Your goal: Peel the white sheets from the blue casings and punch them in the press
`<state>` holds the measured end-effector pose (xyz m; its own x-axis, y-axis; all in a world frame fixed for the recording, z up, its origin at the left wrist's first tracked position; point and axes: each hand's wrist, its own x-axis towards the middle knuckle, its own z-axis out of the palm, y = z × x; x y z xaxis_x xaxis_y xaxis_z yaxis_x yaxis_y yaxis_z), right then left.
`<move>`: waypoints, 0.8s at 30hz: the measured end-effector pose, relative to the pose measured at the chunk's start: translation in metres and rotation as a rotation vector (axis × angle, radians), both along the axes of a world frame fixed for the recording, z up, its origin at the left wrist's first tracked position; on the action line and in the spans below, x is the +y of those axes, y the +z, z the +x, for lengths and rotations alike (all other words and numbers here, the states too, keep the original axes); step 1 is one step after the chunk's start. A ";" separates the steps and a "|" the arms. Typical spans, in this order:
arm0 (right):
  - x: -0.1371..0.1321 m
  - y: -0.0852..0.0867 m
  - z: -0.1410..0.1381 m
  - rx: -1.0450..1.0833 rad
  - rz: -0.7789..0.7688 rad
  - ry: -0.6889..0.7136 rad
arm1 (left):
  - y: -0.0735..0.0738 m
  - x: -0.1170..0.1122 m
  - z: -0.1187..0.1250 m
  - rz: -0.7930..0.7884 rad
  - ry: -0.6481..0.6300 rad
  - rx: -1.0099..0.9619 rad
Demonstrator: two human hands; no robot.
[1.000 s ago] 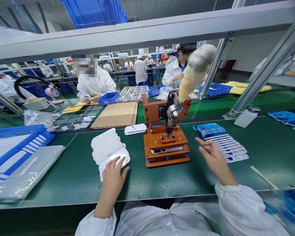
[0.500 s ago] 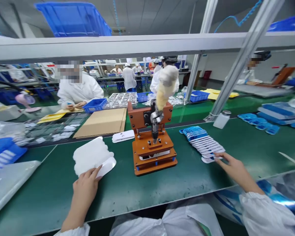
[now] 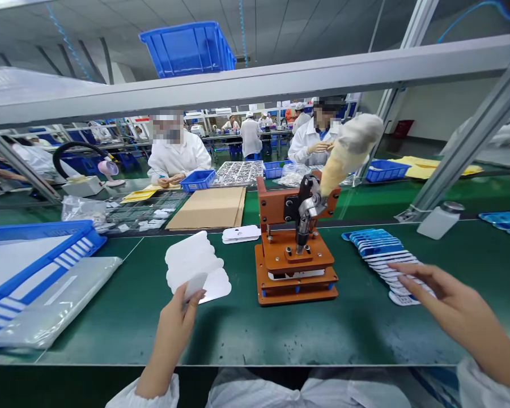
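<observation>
My left hand [image 3: 176, 323] pinches the near end of a white flat piece [image 3: 195, 285], lifted off a fanned stack of white pieces [image 3: 192, 262] on the green mat. My right hand [image 3: 448, 303] rests with fingers spread on the near end of a fanned row of blue-and-white strips [image 3: 380, 253]. Between my hands stands an orange hand press [image 3: 296, 260] with a padded lever [image 3: 349, 148] raised; a white piece lies in its slot.
A blue crate [image 3: 34, 249] and clear bags [image 3: 55, 306] lie at the left. Cardboard [image 3: 210, 207], a small white stack [image 3: 240, 233] and a white bottle [image 3: 438, 219] sit behind. Workers in white coats sit across. A shelf beam [image 3: 255, 85] crosses overhead.
My left hand has lifted one white piece off the stack. My right hand moved right onto the near end of the blue-and-white strips. The camera swung right, then back.
</observation>
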<state>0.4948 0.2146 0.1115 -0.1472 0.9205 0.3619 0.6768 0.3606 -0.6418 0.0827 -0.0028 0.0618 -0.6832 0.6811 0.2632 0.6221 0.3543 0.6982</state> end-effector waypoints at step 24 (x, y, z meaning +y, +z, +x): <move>-0.074 0.019 -0.120 0.058 0.256 0.706 | 0.024 0.031 0.087 -0.188 -0.790 0.215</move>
